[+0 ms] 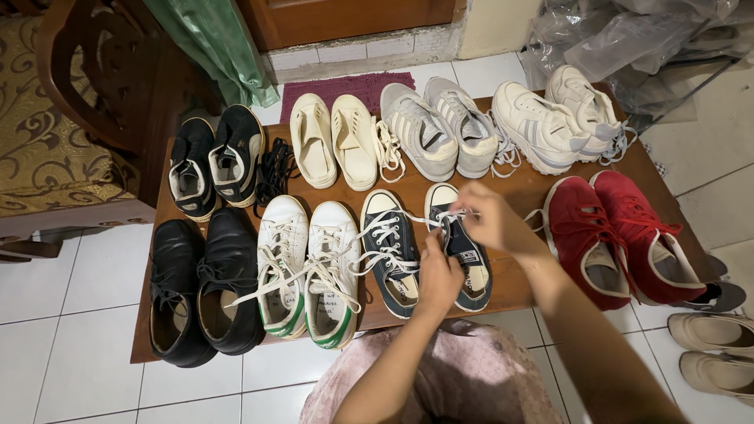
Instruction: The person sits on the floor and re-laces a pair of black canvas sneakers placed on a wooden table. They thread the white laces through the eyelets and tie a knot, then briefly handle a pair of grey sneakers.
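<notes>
A low wooden table (pixel 514 188) carries two rows of shoes. Both my hands work on the right shoe of a navy canvas pair (pixel 470 259) in the front row. My right hand (pixel 491 216) pinches a white lace (pixel 440 219) near the toe and pulls it taut. My left hand (pixel 438 276) rests over the shoe's tongue, fingers closed on the lacing. The left navy shoe (pixel 390 251) lies beside it with its white laces loose.
White sneakers with green heels (pixel 308 271) and black leather shoes (pixel 203 286) sit to the left, red suede shoes (pixel 616 235) to the right. Behind stand black, cream, grey and white pairs. Loose black laces (pixel 273 173), beige shoes (pixel 715 349) on the tiled floor, a chair (pixel 71 118).
</notes>
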